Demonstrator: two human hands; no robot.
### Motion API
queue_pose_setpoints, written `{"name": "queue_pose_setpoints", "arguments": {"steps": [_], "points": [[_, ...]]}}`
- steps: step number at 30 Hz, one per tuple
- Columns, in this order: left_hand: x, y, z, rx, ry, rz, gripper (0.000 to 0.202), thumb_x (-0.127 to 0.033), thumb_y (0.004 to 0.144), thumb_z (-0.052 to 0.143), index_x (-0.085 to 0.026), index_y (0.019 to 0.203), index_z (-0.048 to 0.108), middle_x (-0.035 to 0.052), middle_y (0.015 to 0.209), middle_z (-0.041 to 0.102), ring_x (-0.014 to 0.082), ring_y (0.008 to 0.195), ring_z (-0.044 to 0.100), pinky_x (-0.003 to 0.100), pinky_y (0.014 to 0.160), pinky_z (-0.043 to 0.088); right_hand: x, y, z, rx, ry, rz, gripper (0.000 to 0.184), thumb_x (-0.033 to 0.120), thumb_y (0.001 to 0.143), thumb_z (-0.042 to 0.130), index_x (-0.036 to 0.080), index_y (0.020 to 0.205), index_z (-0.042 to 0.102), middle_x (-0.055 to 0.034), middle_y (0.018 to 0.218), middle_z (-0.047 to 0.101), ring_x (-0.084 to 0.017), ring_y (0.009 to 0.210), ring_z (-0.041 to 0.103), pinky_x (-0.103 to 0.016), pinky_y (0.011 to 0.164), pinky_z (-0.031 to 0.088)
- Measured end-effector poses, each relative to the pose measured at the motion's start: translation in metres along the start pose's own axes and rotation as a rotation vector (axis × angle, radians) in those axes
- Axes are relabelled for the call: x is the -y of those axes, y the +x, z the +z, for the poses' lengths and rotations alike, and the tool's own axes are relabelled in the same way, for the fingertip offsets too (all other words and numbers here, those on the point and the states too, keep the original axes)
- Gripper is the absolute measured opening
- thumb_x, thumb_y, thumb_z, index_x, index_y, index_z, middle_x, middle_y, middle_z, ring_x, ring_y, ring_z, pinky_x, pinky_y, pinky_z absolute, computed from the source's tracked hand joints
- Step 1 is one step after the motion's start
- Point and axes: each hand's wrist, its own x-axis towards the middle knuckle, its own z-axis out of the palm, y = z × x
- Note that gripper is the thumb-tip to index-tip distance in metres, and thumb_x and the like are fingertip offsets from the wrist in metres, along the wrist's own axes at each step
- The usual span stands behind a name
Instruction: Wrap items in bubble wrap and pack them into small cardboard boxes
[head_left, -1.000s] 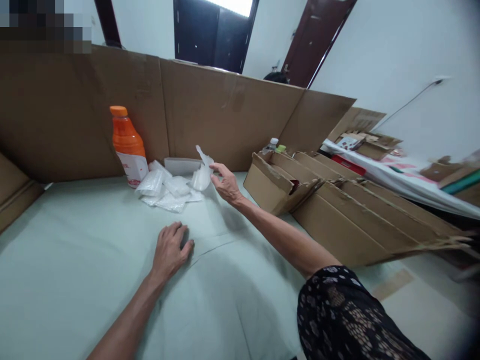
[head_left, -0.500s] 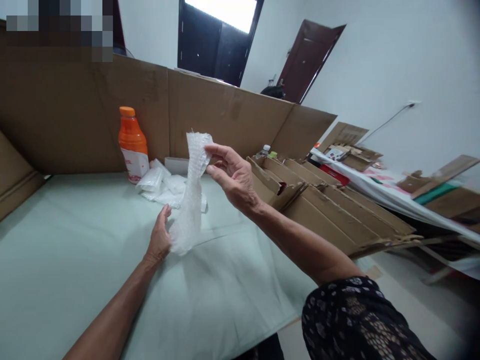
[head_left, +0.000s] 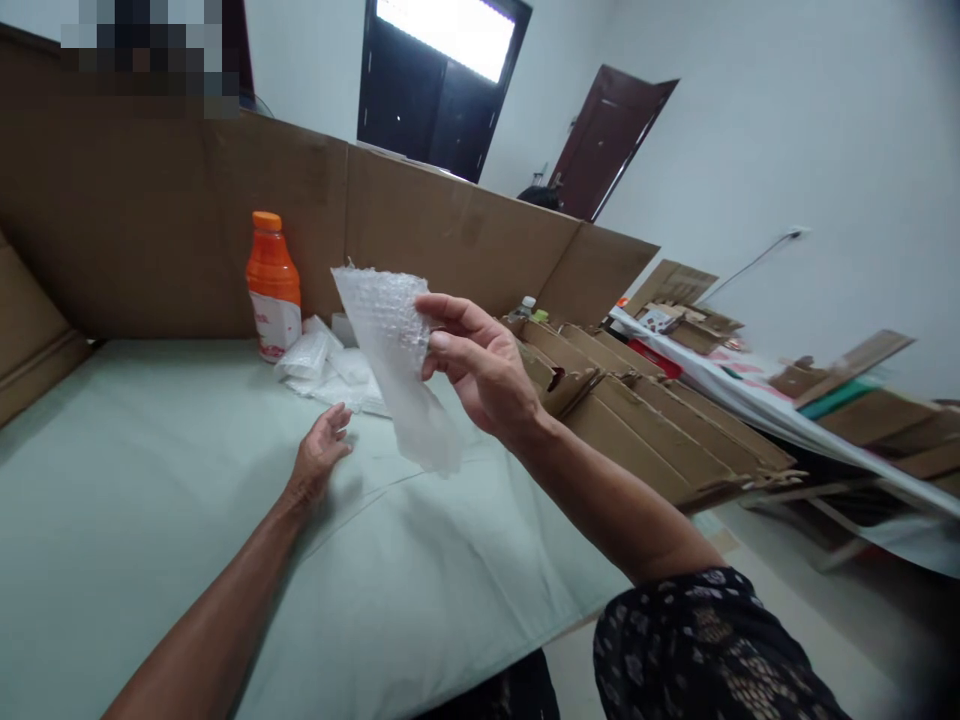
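Note:
My right hand [head_left: 480, 365] is raised above the table and pinches the top edge of a clear sheet of bubble wrap [head_left: 394, 360], which hangs down from my fingers. Below and to the left, my left hand [head_left: 319, 455] hovers just over the pale green table cover [head_left: 150, 500] with its fingers loosely apart and nothing in it. A small gap separates it from the hanging sheet. Behind both hands lies a pile of more bubble wrap pieces [head_left: 322, 365] beside an orange bottle [head_left: 274, 285] with an orange cap.
A tall cardboard wall [head_left: 420, 230] rings the back and left of the table. Several flattened and open cardboard boxes [head_left: 660, 430] lie to the right, with a small bottle [head_left: 525, 305] behind them. More cardboard and clutter sit on a surface at far right.
My right hand picked a bubble wrap sheet off the pile and lifted it. My left hand touched its lower end half a second ago and has since let go and dropped away.

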Motion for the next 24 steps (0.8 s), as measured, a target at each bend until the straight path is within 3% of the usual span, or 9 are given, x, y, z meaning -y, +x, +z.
{"name": "queue_pose_setpoints", "arguments": {"steps": [4,9,11,13,16,21,24], "points": [[-0.012,-0.003,0.001,0.087,-0.178,-0.120,0.069,-0.049,0.069,0.065,-0.015,0.129,0.059,0.0179,0.129,0.067,0.0327,0.127,0.060,0.051,0.107,0.047,-0.006,-0.003,-0.010,0.033,0.082,0.080,0.030,0.032,0.084,0.069,0.025,0.113,0.069,-0.0016,0.113,0.069,-0.014,0.089,0.064,-0.028,0.071,0.061],[-0.026,-0.012,0.009,0.190,-0.287,-0.250,0.073,-0.074,0.079,0.051,-0.017,0.123,0.062,0.0167,0.111,0.073,0.0311,0.105,0.070,0.048,0.090,0.057,-0.075,-0.007,-0.034,-0.015,0.081,0.239,0.035,0.035,0.076,0.073,0.022,0.108,0.069,-0.0056,0.112,0.069,-0.015,0.088,0.064,-0.027,0.068,0.060],[-0.025,-0.015,0.013,0.170,-0.274,-0.302,0.068,-0.067,0.075,0.063,-0.017,0.121,0.062,0.0124,0.103,0.074,0.0274,0.094,0.072,0.042,0.082,0.058,-0.109,-0.012,-0.049,-0.010,-0.068,0.330,0.038,0.034,0.077,0.070,0.020,0.113,0.068,-0.0092,0.116,0.069,-0.018,0.093,0.066,-0.029,0.071,0.061],[-0.018,-0.015,0.016,0.111,-0.232,-0.350,0.064,-0.047,0.066,0.078,-0.017,0.119,0.061,0.0064,0.091,0.073,0.0215,0.079,0.071,0.034,0.073,0.056,-0.138,-0.017,-0.065,0.023,-0.341,0.399,0.045,0.030,0.082,0.065,0.018,0.126,0.063,-0.0139,0.124,0.068,-0.020,0.098,0.068,-0.032,0.075,0.061],[-0.008,-0.013,0.019,0.033,-0.170,-0.377,0.068,-0.027,0.057,0.080,-0.017,0.120,0.059,-0.0007,0.077,0.070,0.0157,0.064,0.065,0.026,0.062,0.050,-0.169,-0.020,-0.082,0.049,-0.649,0.431,0.054,0.019,0.085,0.059,0.014,0.138,0.055,-0.0203,0.134,0.064,-0.022,0.104,0.069,-0.040,0.085,0.060],[-0.007,-0.013,0.021,-0.003,-0.096,-0.382,0.086,-0.028,0.058,0.077,-0.015,0.139,0.048,-0.0027,0.073,0.068,0.0148,0.059,0.062,0.024,0.056,0.047,-0.207,-0.012,-0.076,0.106,-0.777,0.347,0.053,0.004,0.070,0.069,0.018,0.122,0.069,-0.0128,0.140,0.063,-0.025,0.129,0.058,-0.043,0.114,0.042],[-0.009,-0.014,0.023,-0.019,-0.056,-0.368,0.097,-0.029,0.058,0.076,-0.015,0.148,0.039,-0.0037,0.072,0.067,0.0144,0.060,0.062,0.023,0.057,0.046,-0.227,-0.004,-0.072,0.086,-0.831,0.313,0.033,0.005,0.076,0.064,0.018,0.104,0.074,-0.0098,0.133,0.068,-0.024,0.128,0.059,-0.041,0.117,0.039]]}}
